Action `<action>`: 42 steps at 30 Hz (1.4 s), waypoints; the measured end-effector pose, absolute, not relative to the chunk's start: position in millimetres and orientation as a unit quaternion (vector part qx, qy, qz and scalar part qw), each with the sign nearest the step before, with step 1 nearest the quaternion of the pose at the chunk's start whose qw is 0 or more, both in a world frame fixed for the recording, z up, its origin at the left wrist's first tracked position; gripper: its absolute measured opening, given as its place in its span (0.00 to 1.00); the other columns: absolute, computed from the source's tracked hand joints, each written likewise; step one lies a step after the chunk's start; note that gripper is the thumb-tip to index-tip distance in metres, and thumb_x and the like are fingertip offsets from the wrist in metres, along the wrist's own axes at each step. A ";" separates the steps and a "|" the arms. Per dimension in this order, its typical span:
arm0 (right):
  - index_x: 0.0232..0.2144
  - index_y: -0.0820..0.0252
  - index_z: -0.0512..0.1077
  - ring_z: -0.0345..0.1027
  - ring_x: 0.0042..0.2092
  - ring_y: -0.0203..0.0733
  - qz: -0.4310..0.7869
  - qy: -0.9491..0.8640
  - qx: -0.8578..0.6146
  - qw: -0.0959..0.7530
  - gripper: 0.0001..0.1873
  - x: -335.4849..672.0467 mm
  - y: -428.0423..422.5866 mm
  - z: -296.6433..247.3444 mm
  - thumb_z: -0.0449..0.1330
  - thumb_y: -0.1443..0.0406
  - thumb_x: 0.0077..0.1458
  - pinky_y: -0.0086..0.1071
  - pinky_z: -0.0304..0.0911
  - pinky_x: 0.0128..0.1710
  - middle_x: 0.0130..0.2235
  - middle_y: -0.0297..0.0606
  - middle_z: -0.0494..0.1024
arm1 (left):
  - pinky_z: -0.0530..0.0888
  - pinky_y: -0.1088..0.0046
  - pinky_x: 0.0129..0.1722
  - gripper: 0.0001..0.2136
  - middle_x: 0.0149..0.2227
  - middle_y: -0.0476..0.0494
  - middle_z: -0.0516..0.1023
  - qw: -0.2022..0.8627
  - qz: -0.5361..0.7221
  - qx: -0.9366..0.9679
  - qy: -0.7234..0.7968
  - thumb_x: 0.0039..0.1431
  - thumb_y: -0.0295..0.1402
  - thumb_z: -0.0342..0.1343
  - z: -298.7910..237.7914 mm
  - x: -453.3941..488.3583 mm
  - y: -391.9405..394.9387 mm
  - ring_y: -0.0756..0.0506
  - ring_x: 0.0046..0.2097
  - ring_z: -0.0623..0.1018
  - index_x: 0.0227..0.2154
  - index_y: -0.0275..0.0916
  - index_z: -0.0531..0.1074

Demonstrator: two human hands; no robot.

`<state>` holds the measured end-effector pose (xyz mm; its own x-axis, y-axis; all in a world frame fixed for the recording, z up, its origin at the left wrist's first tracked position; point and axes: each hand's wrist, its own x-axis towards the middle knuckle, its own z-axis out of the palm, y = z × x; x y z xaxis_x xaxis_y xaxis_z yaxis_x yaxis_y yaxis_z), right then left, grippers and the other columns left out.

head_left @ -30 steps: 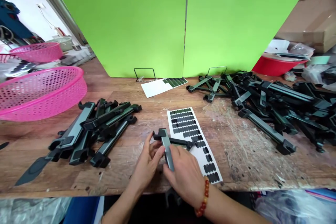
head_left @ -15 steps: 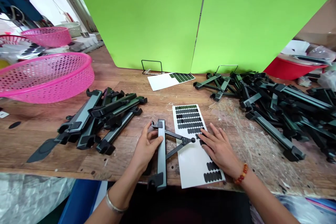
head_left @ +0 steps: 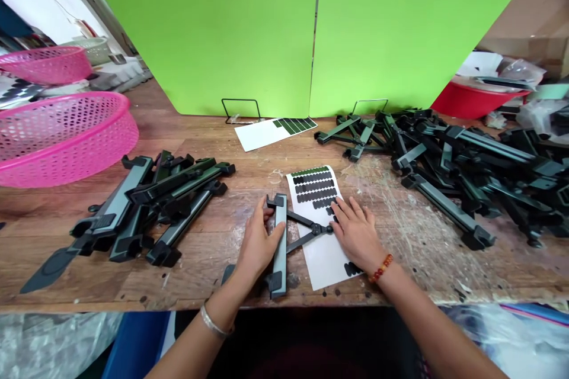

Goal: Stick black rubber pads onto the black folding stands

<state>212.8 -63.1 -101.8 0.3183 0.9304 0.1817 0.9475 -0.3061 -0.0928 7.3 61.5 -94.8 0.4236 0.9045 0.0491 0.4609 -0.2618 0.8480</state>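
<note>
My left hand (head_left: 258, 243) is closed around the side of a folding bracket (head_left: 280, 249), a grey-green metal bar with black clip ends. Two thin dark arms reach right from the bar to a round black knob, lying over a white sticker sheet (head_left: 320, 263). Rows of dark oblong stickers cover the sheet's upper part, and a few more are near its lower right corner. My right hand (head_left: 357, 237) rests on the sheet's right side with fingers stretched out. The fingertips are beside the sticker rows, close to the knob; the palm hides some of the sheet.
Similar brackets are heaped on the left (head_left: 171, 204) and in a larger pile on the right (head_left: 471, 172). A pink basket (head_left: 71, 142) stands at the left. Behind are another sticker sheet (head_left: 258, 137), green panels (head_left: 213, 29) and a red tub (head_left: 475, 100).
The bracket and sticker sheet have shifted slightly away from the table's front edge, along with both hands. The sheet's upper right edge now looks curled. The camera view has turned a little right.
</note>
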 end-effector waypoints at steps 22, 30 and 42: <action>0.43 0.61 0.71 0.67 0.46 0.48 0.031 -0.560 -0.783 0.269 0.12 228.1 -82.3 -76.9 0.51 0.65 0.60 0.39 0.62 0.44 0.44 0.46 0.75 | 0.60 0.51 0.60 0.16 0.56 0.33 0.60 0.197 0.278 0.852 0.396 0.61 0.30 0.49 -88.0 3.3 49.4 0.36 0.60 0.59 0.52 0.37 0.65; 0.28 0.58 0.70 0.68 0.32 0.39 0.175 -0.552 -0.772 0.260 0.07 209.8 -113.4 -68.9 0.54 0.69 0.55 0.32 0.62 0.34 0.31 0.35 0.73 | 0.69 0.59 0.50 0.07 0.43 0.41 0.70 0.175 0.192 0.938 0.231 0.63 0.28 0.48 -51.4 21.3 14.5 0.41 0.48 0.68 0.38 0.38 0.71; 0.25 0.59 0.66 0.64 0.33 0.39 0.179 -0.584 -0.766 0.200 0.06 212.4 -104.1 -68.2 0.54 0.72 0.51 0.32 0.59 0.34 0.31 0.36 0.70 | 0.69 0.60 0.50 0.17 0.49 0.39 0.69 0.135 0.066 0.980 0.133 0.62 0.27 0.49 -78.2 38.8 -20.6 0.39 0.50 0.67 0.54 0.38 0.64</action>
<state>212.4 -104.1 -68.2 0.2542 0.9663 -0.0412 0.8235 -0.2386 -0.5147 38.8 -20.6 -78.2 0.9557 0.2793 0.0931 0.2437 -0.9278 0.2824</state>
